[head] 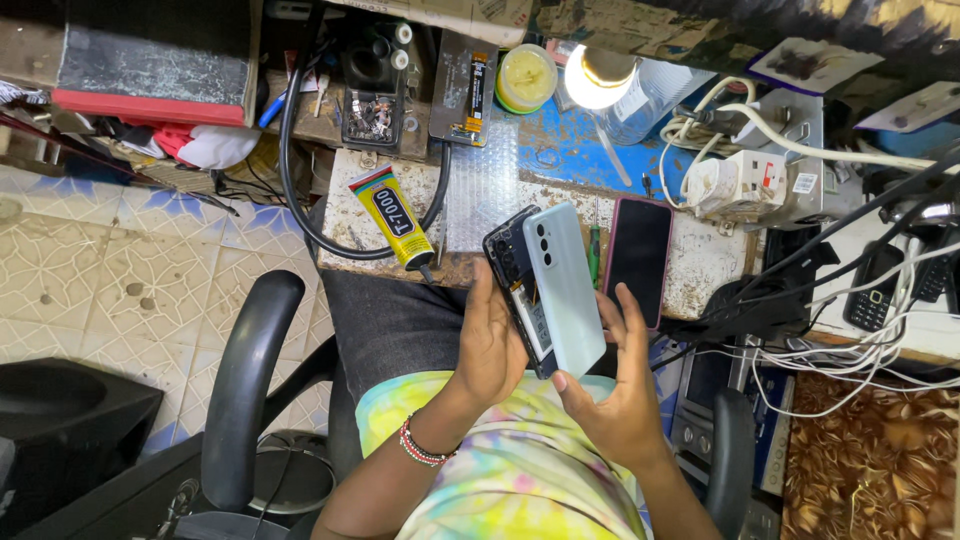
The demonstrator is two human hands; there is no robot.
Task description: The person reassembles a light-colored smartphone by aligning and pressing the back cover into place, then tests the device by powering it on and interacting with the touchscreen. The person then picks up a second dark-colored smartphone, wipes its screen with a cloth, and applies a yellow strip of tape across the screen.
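Note:
My left hand (489, 345) grips an opened smartphone body (512, 270), its dark inner side with circuit parts showing. My right hand (612, 385) holds the pale blue back cover (565, 285) against that body, the cover lifted apart along the left edge. Both hands are raised above my lap, just in front of the worn workbench (690, 265). A beaded bracelet sits on my left wrist.
On the bench lie a yellow glue tube (392, 215), a dark phone screen (640, 255), a green screwdriver (594, 255), a bubble-wrap sheet (485, 190), a yellow jar (526, 78) and a lit lamp (598, 78). A white power strip (745, 180) and tangled cables sit right. Chair armrests flank me.

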